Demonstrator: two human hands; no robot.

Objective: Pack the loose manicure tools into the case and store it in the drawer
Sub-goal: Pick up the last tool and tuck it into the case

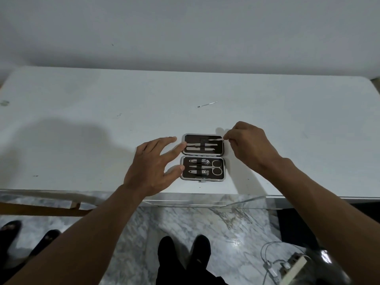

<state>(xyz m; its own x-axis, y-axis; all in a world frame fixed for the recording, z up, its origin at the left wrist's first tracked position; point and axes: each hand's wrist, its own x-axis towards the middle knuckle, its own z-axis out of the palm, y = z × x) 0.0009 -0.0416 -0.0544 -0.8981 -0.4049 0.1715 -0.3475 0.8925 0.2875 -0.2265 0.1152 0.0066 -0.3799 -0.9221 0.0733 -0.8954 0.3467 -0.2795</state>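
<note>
1. The one camera sits on my head, looking forward and steeply down.
2. It faces the white bench [82, 124], whose far edge meets the wall [185, 27].
3. Its wide angle takes in my forearms close up and the marble floor [144, 233] nearest me.

Place: a room in a home, most likely a bedroom or dressing corner.
Counter: white top [102, 130], scuffed and spotted, pushed against the wall.
Wall: plain pale paint [185, 27], bare.
Floor: glossy grey-white marble tiles [144, 233].
Footwear: dark sandals [12, 229] standing on the tiles at the left.
Clutter: a cable and plug strip [287, 266] lying on the floor at the lower right.
Light: dim, indoor.
</note>
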